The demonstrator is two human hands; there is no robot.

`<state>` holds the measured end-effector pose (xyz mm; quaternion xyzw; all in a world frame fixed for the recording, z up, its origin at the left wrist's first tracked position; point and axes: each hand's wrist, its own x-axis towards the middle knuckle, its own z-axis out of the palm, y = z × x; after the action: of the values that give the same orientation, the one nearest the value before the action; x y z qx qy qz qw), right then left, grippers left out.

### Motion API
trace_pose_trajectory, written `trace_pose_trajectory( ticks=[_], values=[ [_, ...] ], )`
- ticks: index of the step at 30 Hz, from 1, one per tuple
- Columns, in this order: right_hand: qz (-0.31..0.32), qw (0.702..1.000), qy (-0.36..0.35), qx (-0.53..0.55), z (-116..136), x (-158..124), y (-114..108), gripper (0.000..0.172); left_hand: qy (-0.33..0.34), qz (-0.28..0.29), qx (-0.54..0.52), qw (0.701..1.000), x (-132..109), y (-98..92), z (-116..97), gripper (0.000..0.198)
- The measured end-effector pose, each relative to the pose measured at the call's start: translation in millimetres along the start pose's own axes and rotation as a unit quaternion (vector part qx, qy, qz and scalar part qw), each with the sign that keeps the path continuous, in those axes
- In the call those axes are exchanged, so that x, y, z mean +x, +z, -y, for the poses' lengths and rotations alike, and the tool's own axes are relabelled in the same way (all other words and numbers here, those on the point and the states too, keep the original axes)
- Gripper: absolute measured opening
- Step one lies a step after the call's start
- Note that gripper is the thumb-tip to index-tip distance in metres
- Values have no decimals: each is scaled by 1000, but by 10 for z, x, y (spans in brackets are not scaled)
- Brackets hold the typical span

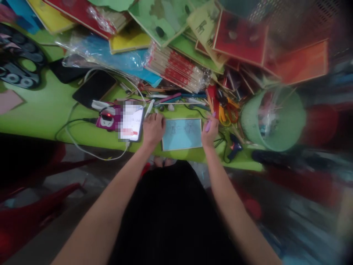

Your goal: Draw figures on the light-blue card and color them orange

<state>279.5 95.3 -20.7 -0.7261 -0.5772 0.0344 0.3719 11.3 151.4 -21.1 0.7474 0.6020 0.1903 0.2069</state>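
Note:
A small light-blue panel (182,137) with a pale wooden border lies at the table's front edge, with faint dark drawn marks on its upper half. On its left side rests my left hand (153,128), fingers curled down. A white pen-like stick (149,107) shows just past that hand; I cannot tell whether the fingers grip it. My right hand (210,135) is closed around a purple pen (209,125) at the panel's right edge. Left of my left hand, a lit phone (131,121) has a white cable plugged in.
A purple power strip (110,119) and a dark phone (95,88) lie to the left. Colored panels (239,36) and wrapped sticks (176,66) are heaped at the back. Scissors (226,112), a glue gun (234,147) and a green bucket (286,121) are on the right.

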Motion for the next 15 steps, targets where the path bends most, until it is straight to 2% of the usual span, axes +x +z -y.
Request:
trace_pose_trajectory(
  ticks=[15],
  values=[
    [39, 998, 15, -42, 8, 18, 71, 31, -9, 7, -7, 1000, 18, 43, 19, 24]
  ],
)
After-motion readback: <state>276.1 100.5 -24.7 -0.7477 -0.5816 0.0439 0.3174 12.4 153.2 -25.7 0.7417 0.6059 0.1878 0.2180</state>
